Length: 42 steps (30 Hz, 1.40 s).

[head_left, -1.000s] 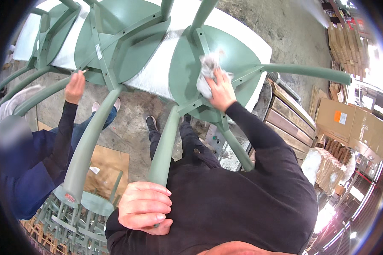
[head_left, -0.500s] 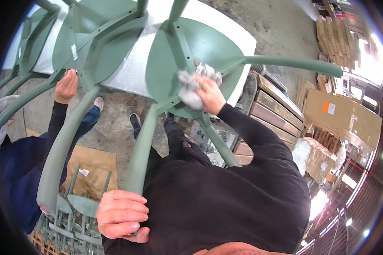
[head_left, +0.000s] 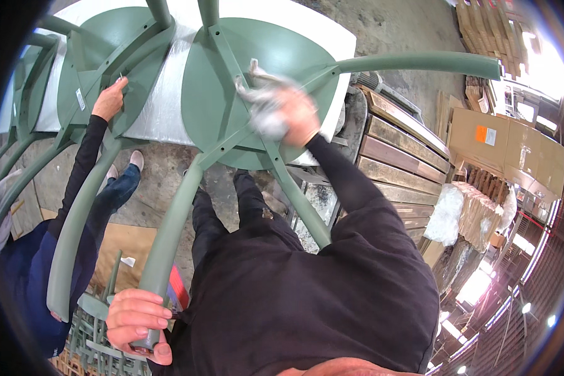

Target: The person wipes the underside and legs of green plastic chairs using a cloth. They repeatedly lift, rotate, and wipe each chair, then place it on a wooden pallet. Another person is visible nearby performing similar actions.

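Note:
A green chair point(head_left: 276, 47) lies upside down with the underside of its seat and its cross braces facing up. Near the lower edge, my left hand point(head_left: 138, 319) is wrapped round the end of one chair leg point(head_left: 169, 250). My right hand point(head_left: 297, 116), smeared by motion, grips a crumpled grey-white cloth point(head_left: 266, 103) over the braces on the seat's underside. The cloth hides part of where the braces cross. Another leg point(head_left: 420, 62) of the chair sticks out to the right.
Left of me, a co-worker's hand point(head_left: 109, 100) is at the brace of another upturned green chair point(head_left: 103, 37). The chairs rest on a white-covered surface point(head_left: 160, 113). Wooden slats point(head_left: 401, 156) and a cardboard box point(head_left: 482, 141) stand at right. More green chairs point(head_left: 100, 326) are stacked at lower left.
The chairs sit further left in view. My right hand has kept moving with the cloth over the braces; my left still grips the leg. The co-worker's hand has moved onto the neighbouring chair's brace.

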### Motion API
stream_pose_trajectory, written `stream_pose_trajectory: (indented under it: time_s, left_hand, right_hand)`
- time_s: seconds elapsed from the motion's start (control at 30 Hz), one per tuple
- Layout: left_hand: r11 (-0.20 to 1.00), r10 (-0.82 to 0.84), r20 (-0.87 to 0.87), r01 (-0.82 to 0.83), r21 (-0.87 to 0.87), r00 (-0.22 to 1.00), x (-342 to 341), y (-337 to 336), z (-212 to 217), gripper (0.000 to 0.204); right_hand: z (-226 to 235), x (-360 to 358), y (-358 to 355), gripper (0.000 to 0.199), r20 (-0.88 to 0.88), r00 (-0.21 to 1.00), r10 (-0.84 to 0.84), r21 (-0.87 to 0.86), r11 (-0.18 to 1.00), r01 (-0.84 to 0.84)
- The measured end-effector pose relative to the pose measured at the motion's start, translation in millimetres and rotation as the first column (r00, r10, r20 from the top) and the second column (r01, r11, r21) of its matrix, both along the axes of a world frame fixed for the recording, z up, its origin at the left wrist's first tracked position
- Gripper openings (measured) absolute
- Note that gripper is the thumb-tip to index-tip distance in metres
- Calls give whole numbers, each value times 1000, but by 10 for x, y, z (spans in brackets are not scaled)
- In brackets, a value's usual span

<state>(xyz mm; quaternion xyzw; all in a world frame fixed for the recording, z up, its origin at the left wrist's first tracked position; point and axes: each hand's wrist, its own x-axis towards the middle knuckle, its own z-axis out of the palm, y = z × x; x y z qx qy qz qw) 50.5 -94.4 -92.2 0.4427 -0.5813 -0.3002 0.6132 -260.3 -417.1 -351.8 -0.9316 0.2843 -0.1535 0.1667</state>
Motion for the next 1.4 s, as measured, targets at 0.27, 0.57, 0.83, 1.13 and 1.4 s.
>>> stream_pose_trajectory:
  time_s: [0.27,0.57,0.83,1.13,1.4]
  left_hand:
    - [999,39,-44,-41,-31,998,-71,-61,-91,51]
    - [993,-17,-126,2,-117,992,36,-38,-72,50]
    - [995,46,-153,-59,-81,987,4,-73,-93,45]
    - [993,36,-207,-58,-101,978,-13,-93,-41,38]
    - [953,246,-279,-284,-104,928,-189,-106,-113,33]
  right_hand:
    - [-197,198,492,63,27,1000,10,43,999,-11]
    - [-128,-252,14,58,-48,997,-68,89,993,72]
    - [77,1020,984,68,47,892,449,275,853,-444]
    - [379,1988,-853,40,-493,843,214,-353,836,-419]
    - [431,1688,310,40,-640,507,578,207,764,-611]
